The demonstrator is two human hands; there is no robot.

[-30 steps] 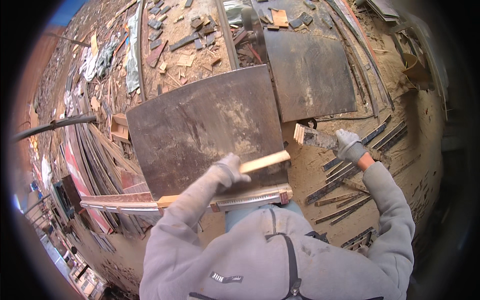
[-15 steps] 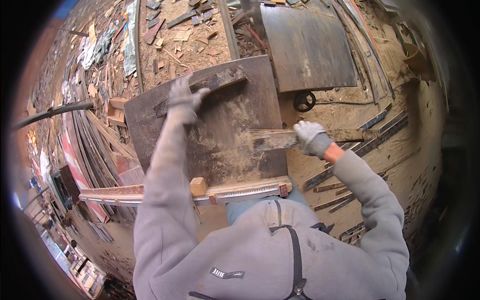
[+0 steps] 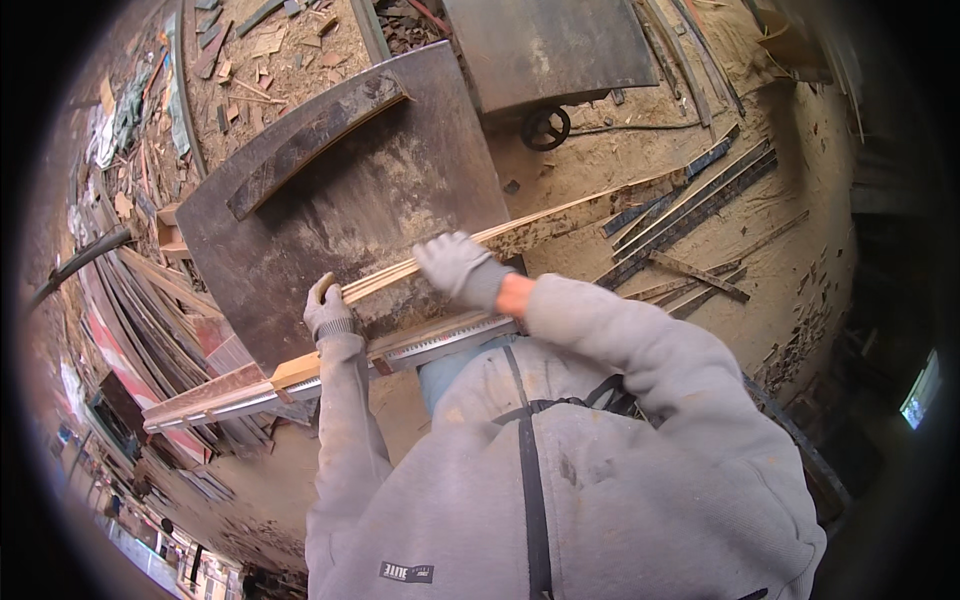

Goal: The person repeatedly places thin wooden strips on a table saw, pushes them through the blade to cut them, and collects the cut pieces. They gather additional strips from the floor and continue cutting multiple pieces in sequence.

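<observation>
Clasping long wooden strips (image 3: 548, 226) with the right hand (image 3: 462, 268); left hand (image 3: 328, 308) at their left end, its grip unclear.

The boards (image 3: 540, 230) are rough wood, the tabletop (image 3: 415, 180) scuffed dull metal, the jacket (image 3: 640, 480) matt cloth.

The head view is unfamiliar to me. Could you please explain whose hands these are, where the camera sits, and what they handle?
There is no robot: a person works in gloves. A fisheye camera on the head looks down, so straight edges bend. On the dark table lies a dark board. A long layered stack of wood strips reaches past the table's right edge. The right hand is on it; the left hand is at its left end. How firmly they grip is unclear.
</observation>
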